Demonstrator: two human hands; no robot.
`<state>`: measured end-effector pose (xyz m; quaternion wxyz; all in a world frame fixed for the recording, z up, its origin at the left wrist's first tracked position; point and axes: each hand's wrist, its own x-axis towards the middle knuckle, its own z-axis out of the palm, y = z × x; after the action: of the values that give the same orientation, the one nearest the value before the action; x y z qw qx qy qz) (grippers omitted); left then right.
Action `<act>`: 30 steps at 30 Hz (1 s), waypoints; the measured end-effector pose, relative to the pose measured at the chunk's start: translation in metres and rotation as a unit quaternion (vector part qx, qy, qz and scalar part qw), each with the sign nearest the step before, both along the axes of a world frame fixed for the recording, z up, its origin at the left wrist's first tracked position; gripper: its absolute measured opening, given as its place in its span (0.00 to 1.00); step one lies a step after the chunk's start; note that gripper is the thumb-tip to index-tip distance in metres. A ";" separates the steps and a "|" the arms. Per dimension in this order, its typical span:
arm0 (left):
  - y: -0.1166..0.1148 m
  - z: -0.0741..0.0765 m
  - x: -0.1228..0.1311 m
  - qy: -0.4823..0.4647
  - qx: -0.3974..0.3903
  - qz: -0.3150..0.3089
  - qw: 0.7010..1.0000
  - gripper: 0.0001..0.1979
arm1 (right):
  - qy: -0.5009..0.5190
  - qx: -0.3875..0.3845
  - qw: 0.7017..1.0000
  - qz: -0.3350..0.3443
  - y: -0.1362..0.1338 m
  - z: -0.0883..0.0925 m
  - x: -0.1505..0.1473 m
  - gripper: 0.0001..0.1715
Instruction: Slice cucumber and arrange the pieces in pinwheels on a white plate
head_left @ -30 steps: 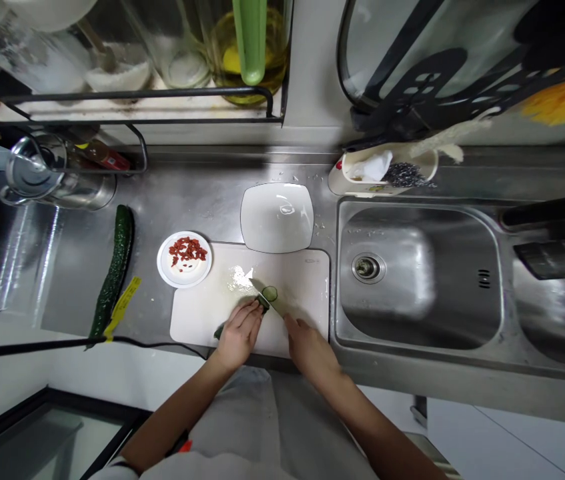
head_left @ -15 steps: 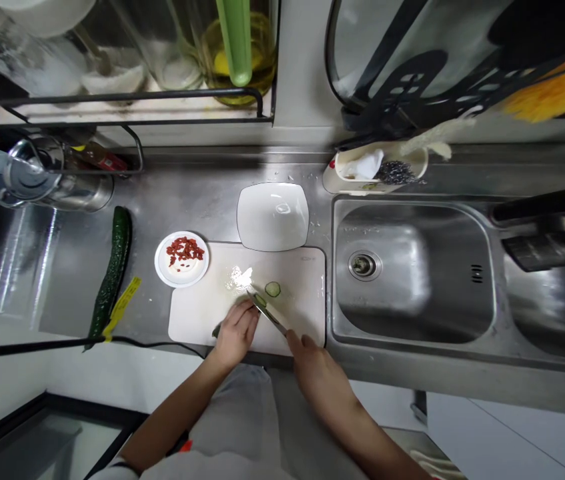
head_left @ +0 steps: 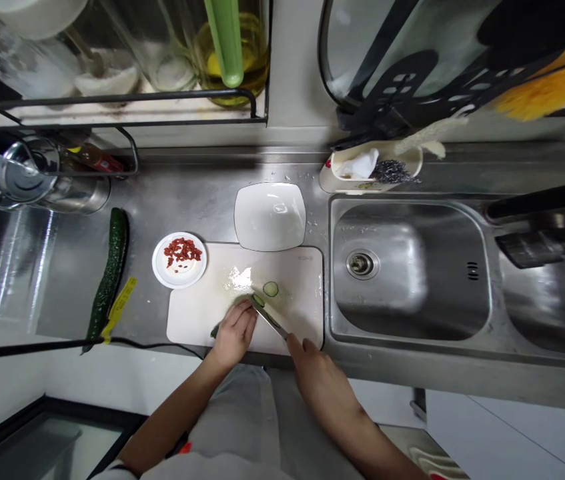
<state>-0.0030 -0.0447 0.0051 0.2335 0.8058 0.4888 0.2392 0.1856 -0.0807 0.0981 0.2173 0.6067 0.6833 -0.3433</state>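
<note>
On a white cutting board [head_left: 197,313], my left hand [head_left: 233,331] is closed over a piece of cucumber [head_left: 215,331], whose dark green end pokes out on the left. My right hand [head_left: 312,360] grips a knife [head_left: 273,323] by its handle, which the fingers hide. The blade runs up and left, right beside my left fingertips. Against the blade sits a cucumber slice [head_left: 259,300]. Another round slice [head_left: 271,289] lies flat on the board just beyond. A whole cucumber [head_left: 109,280] rests on the steel counter at the left.
A white square plate [head_left: 269,217] overlaps the board's far edge. A small white plate [head_left: 158,262] of red dried berries sits at its left corner. The sink [head_left: 412,267] lies to the right. A black cord with a yellow tag [head_left: 121,307] crosses the counter's front edge.
The knife blade has shifted slightly, and the slice beside it shows more on its far side. Both hands stay nearly in place; the whole view has slid a little left.
</note>
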 end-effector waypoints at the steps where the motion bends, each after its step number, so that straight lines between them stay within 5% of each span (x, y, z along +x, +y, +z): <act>1: 0.000 0.000 0.000 0.000 0.001 0.000 1.000 0.11 | 0.000 0.000 1.000 0.001 0.001 0.000 0.000 0.23; 14: 0.002 0.001 0.000 -0.006 0.003 -0.005 1.000 0.12 | 0.001 -0.046 0.999 0.018 0.017 0.008 0.000 0.26; 30: 0.004 0.002 0.001 -0.001 0.022 -0.009 1.000 0.12 | 0.003 0.007 0.999 0.040 0.023 0.003 -0.006 0.22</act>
<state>-0.0016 -0.0407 0.0069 0.2186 0.8150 0.4755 0.2488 0.1794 -0.0573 0.1014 0.2248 0.5794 0.7099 -0.3314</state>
